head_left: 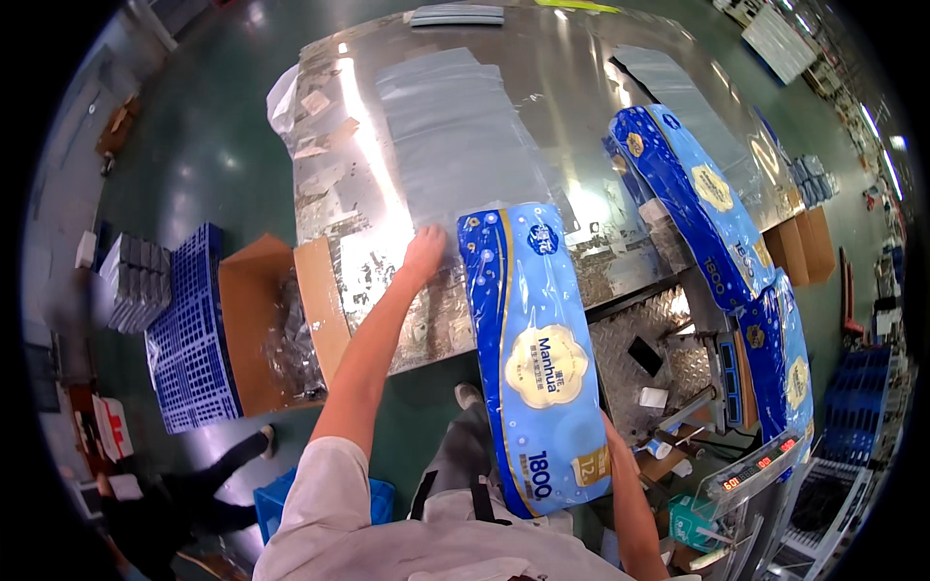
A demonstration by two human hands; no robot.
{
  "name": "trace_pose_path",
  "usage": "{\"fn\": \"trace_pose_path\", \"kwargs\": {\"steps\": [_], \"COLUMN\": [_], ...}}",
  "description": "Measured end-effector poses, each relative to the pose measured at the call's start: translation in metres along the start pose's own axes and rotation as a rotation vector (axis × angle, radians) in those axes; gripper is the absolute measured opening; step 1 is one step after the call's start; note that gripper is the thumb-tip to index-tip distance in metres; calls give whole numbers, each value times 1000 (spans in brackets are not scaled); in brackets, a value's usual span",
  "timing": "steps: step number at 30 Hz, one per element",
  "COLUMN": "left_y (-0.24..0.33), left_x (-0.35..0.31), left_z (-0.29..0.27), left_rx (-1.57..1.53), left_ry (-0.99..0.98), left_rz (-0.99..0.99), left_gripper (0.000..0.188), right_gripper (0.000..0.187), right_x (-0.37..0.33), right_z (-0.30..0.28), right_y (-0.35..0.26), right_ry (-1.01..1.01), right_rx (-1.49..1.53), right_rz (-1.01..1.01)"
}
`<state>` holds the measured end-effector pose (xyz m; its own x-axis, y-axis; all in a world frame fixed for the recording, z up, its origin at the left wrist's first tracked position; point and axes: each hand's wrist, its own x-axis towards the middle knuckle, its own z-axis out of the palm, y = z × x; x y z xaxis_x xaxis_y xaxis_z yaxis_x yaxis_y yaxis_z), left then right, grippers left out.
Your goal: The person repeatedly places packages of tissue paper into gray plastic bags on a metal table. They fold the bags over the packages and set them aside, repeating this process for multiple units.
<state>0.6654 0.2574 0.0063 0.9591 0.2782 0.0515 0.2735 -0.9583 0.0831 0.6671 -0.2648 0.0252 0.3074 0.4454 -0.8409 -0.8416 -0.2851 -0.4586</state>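
Observation:
A long blue plastic-wrapped pack of toilet paper (523, 436) leans against the near edge of the metal table (363, 281), slanting from the table down to my body. My right hand (617, 447) holds its lower right side; most of those fingers are hidden behind the pack. Flat on the table lies a grey plastic mailing bag (460, 145), its near end partly covered by the pack's top. My left hand (424, 252) is at the bag's near left corner, fingers closed on the edge.
Two similar blue packs (712, 194) lean at the table's right, beside another grey bag (683, 107). An open carton (257, 329) and blue pallet (194, 339) stand left. A scale display (751, 474) is at lower right. Another person (165, 513) walks at lower left.

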Motion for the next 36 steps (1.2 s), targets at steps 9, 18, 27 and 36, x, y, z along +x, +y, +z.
{"fn": "trace_pose_path", "kwargs": {"steps": [9,18,27,36], "left_y": [-19,26,-18,13], "left_x": [24,25,41,49], "left_z": [6,-47,2,-67], "left_rx": [-114,-220,-77,-242], "left_ry": [56,161,256,356], "left_rz": [155,34,-100,-77], "left_gripper": [43,24,19,15], "right_gripper": [46,65,62,56], "right_x": [-14,21,60,63], "right_z": [27,48,40,46], "right_y": [-24,-58,-57,-67], "right_ry": [-167,-86,-82,-1], "right_rx": [-113,-1,-278,-351], "right_rz": [-26,-222,-140,-157]}}
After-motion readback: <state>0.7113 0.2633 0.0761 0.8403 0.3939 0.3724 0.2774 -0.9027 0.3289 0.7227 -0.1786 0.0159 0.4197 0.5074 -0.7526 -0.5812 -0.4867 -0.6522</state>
